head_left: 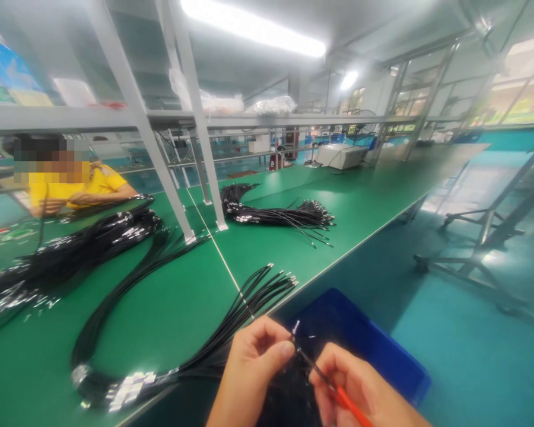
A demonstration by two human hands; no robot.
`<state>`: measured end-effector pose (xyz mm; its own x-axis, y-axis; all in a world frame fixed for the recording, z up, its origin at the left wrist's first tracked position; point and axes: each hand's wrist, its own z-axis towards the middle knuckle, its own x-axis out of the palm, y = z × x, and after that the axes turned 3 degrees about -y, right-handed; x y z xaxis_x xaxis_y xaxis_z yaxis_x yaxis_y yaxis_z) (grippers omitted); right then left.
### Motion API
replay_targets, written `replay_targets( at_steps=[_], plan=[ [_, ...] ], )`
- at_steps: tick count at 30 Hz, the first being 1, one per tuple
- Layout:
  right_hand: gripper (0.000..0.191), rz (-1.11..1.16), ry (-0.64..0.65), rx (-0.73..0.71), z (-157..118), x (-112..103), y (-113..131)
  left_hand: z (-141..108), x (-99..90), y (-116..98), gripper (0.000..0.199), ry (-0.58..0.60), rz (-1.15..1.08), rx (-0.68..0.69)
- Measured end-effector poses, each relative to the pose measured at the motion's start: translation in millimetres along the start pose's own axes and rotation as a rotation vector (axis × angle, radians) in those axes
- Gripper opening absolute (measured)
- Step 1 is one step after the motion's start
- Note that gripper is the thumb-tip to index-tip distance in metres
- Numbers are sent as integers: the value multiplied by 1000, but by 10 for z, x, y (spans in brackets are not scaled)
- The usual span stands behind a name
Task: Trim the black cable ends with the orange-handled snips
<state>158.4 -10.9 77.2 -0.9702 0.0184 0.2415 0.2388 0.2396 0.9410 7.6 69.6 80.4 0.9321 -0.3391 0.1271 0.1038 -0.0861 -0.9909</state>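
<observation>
My left hand (256,370) is closed in a pinch on the end of a black cable, whose pale tip (296,327) sticks up past the thumb and forefinger. My right hand (351,379) is wrapped round a slim tool with an orange-red handle (352,408). The tool's thin dark shaft points at the pinched cable end; whether they touch is unclear. Beside my left hand, a bundle of black cables (111,296) curves over the green table (160,320), its loose ends fanned out near the edge. A silvery, label-like wrap (131,388) lies on it.
Below my hands is a blue bin (382,350) with dark contents. More black cable bundles lie farther back (276,214) and at the left (71,252). Grey shelf posts (200,118) rise from the table. Across it sits a person in yellow (102,184). A wheeled frame (485,231) stands right.
</observation>
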Motion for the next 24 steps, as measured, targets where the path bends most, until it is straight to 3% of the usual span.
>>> replay_targets(
  at_steps=[3, 4, 6, 8, 12, 14, 19, 24],
  plan=[
    [59, 134, -113, -57, 7, -76, 12, -15, 138, 101, 6, 24, 166, 44],
    [58, 184, -176, -80, 17, -113, 10, -23, 201, 155, 7, 17, 283, 80],
    [52, 251, -288, -114, 44, -194, 0, -23, 291, 267, 16, 167, 627, 190],
    [44, 273, -333, -119, 68, -267, -7, 16, 269, 345, 17, 118, 886, 243],
    [35, 291, -325, -104, 61, -309, 36, 151, -119, 326, 19, -263, 1119, 178],
    [36, 319, -340, -117, 33, -260, 93, 202, -351, 280, 17, -383, 1193, 124],
    [33, 366, -431, -109, 19, -110, 209, 244, -696, 222, 21, -372, 1204, 96],
    [31, 375, -538, -181, 98, -111, 121, 287, -797, 44, 12, -280, 1032, 131]
  ],
)
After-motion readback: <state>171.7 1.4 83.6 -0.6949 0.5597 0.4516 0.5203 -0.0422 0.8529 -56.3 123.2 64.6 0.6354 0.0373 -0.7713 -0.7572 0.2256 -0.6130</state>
